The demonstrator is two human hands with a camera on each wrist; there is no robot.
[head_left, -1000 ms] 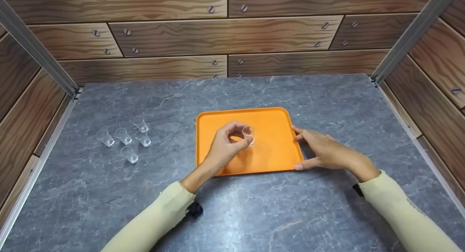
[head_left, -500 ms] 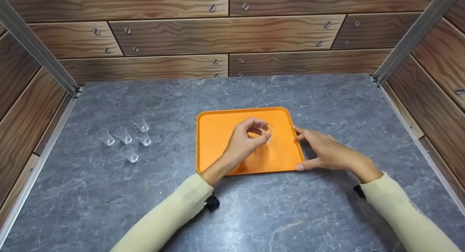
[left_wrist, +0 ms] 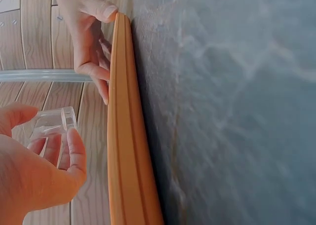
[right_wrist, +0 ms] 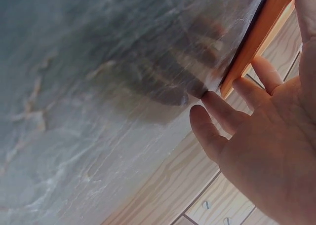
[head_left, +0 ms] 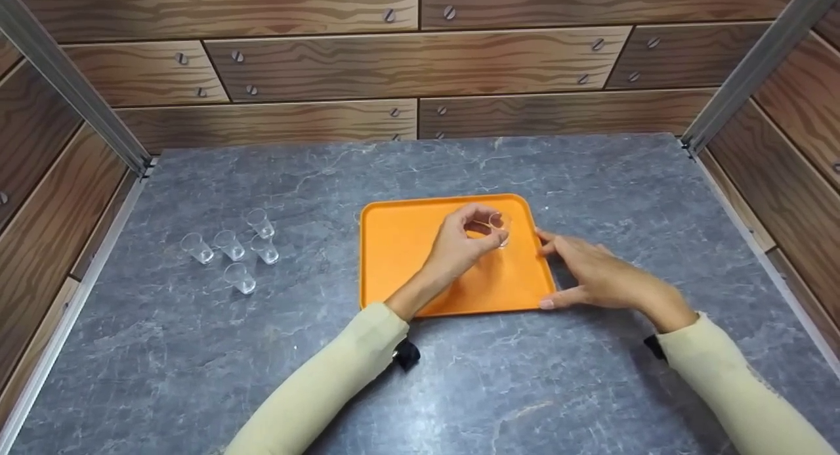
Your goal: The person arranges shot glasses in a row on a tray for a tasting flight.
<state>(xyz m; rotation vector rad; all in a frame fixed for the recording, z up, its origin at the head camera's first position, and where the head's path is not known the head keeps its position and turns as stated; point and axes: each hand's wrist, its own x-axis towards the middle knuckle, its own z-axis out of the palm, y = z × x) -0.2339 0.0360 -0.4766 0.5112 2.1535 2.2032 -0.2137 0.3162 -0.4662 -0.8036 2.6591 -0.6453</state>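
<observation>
My left hand (head_left: 458, 243) pinches a small clear plastic cup (head_left: 500, 224) between thumb and fingers over the right part of an orange tray (head_left: 397, 245). In the left wrist view that cup (left_wrist: 61, 120) appears raised, apart from the tray's rim (left_wrist: 126, 121). My right hand (head_left: 604, 274) lies at the tray's right side, fingers spread and touching the edge, with the thumb by the front right corner. The right wrist view shows its fingertips against the orange rim (right_wrist: 259, 37).
To the left of the tray, several more clear cups (head_left: 231, 245) stand in a loose group on the grey marbled table (head_left: 315, 376). Wood-patterned panels (head_left: 420, 64) enclose the table at the back and sides, with metal posts (head_left: 728, 94) at the corners.
My left hand has carried the cup rightward and slightly back over the tray. The right hand has kept its place at the tray's edge.
</observation>
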